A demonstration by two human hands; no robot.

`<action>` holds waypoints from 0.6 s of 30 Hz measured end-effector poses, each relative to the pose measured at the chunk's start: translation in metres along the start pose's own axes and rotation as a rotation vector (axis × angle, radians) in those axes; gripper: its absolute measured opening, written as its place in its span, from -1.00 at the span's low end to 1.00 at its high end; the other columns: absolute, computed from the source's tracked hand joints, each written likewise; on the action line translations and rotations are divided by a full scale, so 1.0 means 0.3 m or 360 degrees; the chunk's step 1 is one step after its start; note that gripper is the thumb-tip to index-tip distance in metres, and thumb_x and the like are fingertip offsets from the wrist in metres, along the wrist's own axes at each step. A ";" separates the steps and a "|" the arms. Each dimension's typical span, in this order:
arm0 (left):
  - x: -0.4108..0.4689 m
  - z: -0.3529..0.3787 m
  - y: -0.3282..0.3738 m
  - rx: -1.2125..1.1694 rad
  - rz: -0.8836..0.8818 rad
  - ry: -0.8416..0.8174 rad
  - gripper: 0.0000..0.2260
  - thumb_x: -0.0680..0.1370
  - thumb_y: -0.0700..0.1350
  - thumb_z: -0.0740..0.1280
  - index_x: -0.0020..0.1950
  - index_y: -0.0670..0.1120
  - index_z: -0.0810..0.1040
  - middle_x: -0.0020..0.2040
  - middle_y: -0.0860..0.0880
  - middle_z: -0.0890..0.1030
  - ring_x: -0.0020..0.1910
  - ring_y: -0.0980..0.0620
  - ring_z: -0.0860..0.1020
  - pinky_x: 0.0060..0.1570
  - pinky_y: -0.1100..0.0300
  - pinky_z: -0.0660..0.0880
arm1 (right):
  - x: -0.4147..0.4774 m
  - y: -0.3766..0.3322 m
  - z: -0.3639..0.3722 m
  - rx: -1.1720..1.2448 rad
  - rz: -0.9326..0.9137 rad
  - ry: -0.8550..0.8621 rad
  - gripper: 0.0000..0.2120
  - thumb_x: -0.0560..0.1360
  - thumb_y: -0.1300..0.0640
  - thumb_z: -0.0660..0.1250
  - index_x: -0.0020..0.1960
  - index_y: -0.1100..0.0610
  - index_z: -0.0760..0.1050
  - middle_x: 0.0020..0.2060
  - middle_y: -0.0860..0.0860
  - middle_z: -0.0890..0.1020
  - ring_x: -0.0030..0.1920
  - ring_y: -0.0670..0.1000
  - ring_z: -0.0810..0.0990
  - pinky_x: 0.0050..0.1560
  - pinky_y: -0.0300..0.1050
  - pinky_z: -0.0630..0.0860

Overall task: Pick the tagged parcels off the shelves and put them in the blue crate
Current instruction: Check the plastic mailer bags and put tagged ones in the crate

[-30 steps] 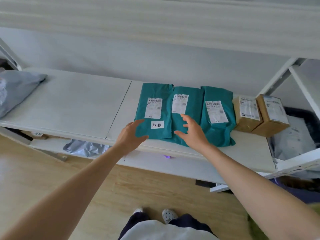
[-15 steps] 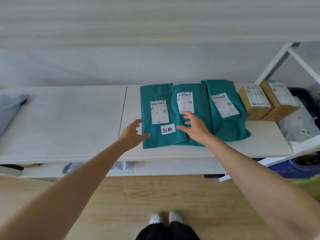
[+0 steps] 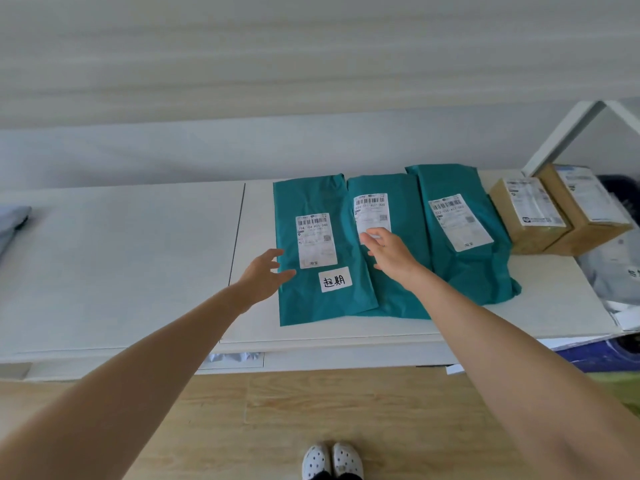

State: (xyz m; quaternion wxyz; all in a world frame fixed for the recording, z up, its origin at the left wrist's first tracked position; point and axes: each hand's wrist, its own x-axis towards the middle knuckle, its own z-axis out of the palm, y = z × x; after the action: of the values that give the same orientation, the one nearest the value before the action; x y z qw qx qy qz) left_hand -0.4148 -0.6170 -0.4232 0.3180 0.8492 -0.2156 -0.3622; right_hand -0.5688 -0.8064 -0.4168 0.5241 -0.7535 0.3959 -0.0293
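Observation:
Three teal mailer bags lie side by side on the white shelf (image 3: 121, 258). The left teal parcel (image 3: 313, 199) carries a shipping label and a small white handwritten tag (image 3: 335, 279) near its front end. My left hand (image 3: 265, 273) is open at that parcel's left edge, thumb over the teal bag. My right hand (image 3: 389, 252) is open with spread fingers over the middle teal parcel (image 3: 403, 188), partly covering its label. The right teal parcel (image 3: 464, 268) overlaps the middle one. A blue object (image 3: 602, 355), perhaps the crate, shows below the shelf at the right.
Two brown cardboard boxes (image 3: 530, 216) (image 3: 585, 209) with labels stand at the shelf's right end beside a white frame post (image 3: 568, 133). Grey poly bags lie at the far left (image 3: 14, 220) and far right (image 3: 613, 271). Wooden floor and my shoes (image 3: 332, 460) are below.
Both hands have reached further onto the shelf; the right hand moved up over the middle parcel's label and the left hand reached the tagged parcel's left edge. The view tilted upward.

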 end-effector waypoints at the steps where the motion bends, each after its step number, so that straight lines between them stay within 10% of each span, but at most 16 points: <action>1: 0.011 0.005 0.004 -0.0029 -0.0005 -0.0003 -0.53 0.57 -0.08 0.31 0.46 -0.03 0.28 0.38 -0.10 0.42 0.14 0.01 0.44 -0.05 0.19 0.45 | 0.005 -0.001 -0.002 0.0000 -0.0002 -0.0005 -0.52 0.61 -0.08 0.16 0.42 0.17 0.30 0.36 0.11 0.44 0.31 0.10 0.46 0.34 0.13 0.39; 18: 0.124 0.025 0.030 -0.0461 -0.0240 0.0149 -0.49 0.52 -0.20 0.39 0.43 -0.11 0.30 0.15 -0.07 0.47 0.01 -0.05 0.50 0.05 0.06 0.51 | 0.073 -0.026 0.041 0.0199 0.0131 -0.0064 -0.61 0.60 0.10 0.22 0.41 0.15 0.34 0.32 0.11 0.45 0.23 0.12 0.49 0.03 0.01 0.58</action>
State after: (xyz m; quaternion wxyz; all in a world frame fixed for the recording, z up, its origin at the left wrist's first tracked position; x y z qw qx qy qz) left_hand -0.3977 -0.6484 -0.4387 0.4187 0.8242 -0.0818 -0.3724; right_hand -0.5437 -0.8097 -0.4242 0.5787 -0.7028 0.4133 -0.0171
